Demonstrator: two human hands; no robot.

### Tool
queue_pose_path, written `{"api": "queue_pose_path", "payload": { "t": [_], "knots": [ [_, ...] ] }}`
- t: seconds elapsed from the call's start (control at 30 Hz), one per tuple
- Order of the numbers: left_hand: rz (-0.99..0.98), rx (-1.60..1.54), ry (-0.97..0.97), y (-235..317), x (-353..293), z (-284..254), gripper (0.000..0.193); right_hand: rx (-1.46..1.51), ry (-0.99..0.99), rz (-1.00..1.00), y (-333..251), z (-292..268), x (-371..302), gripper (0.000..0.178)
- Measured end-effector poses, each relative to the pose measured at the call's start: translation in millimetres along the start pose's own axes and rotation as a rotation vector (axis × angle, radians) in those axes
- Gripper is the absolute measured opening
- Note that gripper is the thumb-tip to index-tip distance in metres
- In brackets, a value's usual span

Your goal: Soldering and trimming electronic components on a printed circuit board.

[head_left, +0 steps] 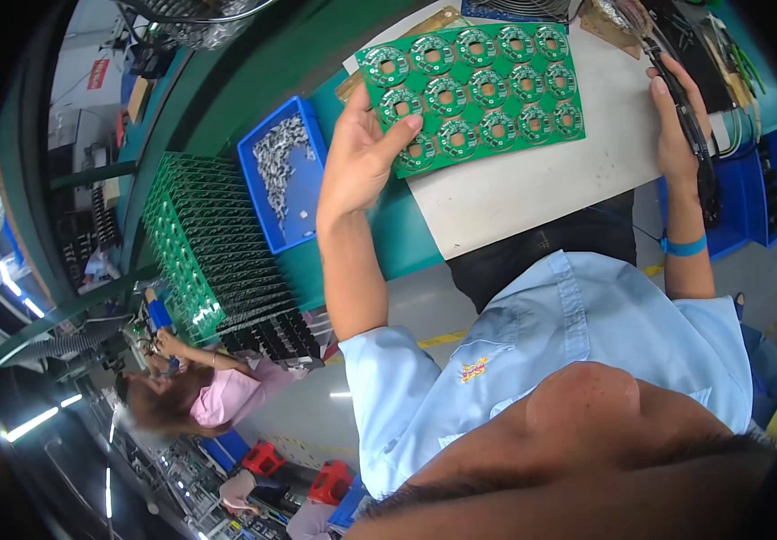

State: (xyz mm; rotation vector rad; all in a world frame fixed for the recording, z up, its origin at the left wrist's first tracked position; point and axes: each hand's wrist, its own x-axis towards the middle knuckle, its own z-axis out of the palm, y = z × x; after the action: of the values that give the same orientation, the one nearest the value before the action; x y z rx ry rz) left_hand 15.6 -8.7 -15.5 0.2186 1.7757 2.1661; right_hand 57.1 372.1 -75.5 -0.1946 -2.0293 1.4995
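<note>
1. One stack of green boards [186, 252], too dense to count, stood left of the bin.
2. One blue bin [300, 193] held many small silvery parts [276, 166].
3. The left hand [361, 153] pinched one green panel [471, 115] above the table [393, 247], thumb on top: fifteen round units, three rows of five, centrally holed; its white print was illegible.
4. The right hand's [677, 135] fingers curled round one slender black tool [694, 135].

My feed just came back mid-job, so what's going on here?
A person's left hand holds a green circuit board by its left end, over a pale mat. The right hand holds a slim dark tool, apart from the board. To the left, a blue tray holds small silvery parts, beside a stack of green boards.
</note>
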Motion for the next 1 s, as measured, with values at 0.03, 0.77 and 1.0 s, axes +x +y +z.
{"api": "queue_pose_path", "payload": {
  "t": [0.03, 0.77, 1.0],
  "knots": [
    [0.003, 0.008, 0.013, 0.2, -0.6, 0.8, 0.051, -0.014, -0.008, -0.023, -0.2, 1.3, 0.5, 0.036],
    [0.076, 0.231, 0.435, -31.7, -57.7, 27.1, 0.060, -0.037, -0.029, -0.127, 5.0, -1.7, -3.7, 0.036],
    [0.116, 0.210, 0.472, -39.9, -58.3, 27.0, 0.062, 0.145, -0.063, -0.163, 8.5, -0.1, -7.1, 0.034]
  ]
}}
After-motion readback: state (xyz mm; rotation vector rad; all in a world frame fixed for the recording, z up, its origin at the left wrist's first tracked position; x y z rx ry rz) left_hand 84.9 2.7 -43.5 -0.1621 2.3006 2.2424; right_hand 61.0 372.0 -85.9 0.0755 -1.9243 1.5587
